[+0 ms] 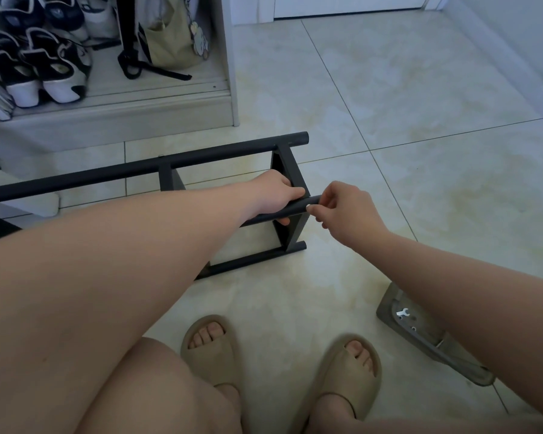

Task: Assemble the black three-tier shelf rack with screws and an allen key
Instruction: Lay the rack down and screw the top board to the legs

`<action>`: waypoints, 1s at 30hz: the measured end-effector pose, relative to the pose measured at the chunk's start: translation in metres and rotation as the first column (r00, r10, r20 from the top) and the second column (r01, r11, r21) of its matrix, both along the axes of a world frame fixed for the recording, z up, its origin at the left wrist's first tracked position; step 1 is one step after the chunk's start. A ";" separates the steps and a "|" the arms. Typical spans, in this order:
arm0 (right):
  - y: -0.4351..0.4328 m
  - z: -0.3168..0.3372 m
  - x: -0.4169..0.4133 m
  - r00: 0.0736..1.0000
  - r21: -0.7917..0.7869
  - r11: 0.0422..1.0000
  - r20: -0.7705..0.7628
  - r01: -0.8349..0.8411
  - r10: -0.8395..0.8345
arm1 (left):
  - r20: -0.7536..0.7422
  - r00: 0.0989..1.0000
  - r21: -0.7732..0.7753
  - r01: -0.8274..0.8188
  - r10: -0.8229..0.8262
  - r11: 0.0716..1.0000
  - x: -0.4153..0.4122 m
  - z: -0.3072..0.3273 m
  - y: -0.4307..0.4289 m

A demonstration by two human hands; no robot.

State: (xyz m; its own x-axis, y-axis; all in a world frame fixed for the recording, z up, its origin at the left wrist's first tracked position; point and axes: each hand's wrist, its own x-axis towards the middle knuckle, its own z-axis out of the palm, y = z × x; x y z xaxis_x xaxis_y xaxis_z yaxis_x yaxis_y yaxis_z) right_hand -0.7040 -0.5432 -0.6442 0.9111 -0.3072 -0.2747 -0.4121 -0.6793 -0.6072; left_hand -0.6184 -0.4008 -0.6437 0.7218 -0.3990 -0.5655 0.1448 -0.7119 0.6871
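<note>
Looking down from my head: the black rack (170,164) is lying on its side on the tiled floor (405,89), left of centre in the frame, just in front of the shoe cupboard (229,57). My left hand (276,194) is wrapping its fingers round the middle bar (295,208). My right hand (345,211) is pinching that bar's end with thumb and fingertips; I cannot tell whether it is holding anything small. At lower right a clear plastic bag (420,336) is lying on the floor with a little spanner (402,313) inside. My slippers (213,349) are showing at the bottom.
</note>
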 end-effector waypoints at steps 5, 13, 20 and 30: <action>-0.014 0.007 -0.018 0.994 -0.007 0.994 -0.027 -0.106 0.105 | 0.120 0.992 0.069 -0.038 0.029 0.997 -0.019 0.000 -0.004; -0.069 0.024 -0.086 0.941 -0.284 0.900 -0.171 -0.331 0.292 | 0.599 0.784 0.230 0.030 -0.166 0.973 -0.051 0.028 -0.029; -0.130 0.009 -0.139 0.860 -0.451 0.774 -0.456 -0.444 0.228 | 0.469 0.666 0.303 0.495 -0.580 0.814 -0.105 0.019 -0.081; -0.189 -0.071 -0.160 0.636 -0.230 0.786 -0.730 -0.574 0.250 | 0.044 0.790 0.227 0.588 -0.612 0.776 -0.122 -0.070 -0.148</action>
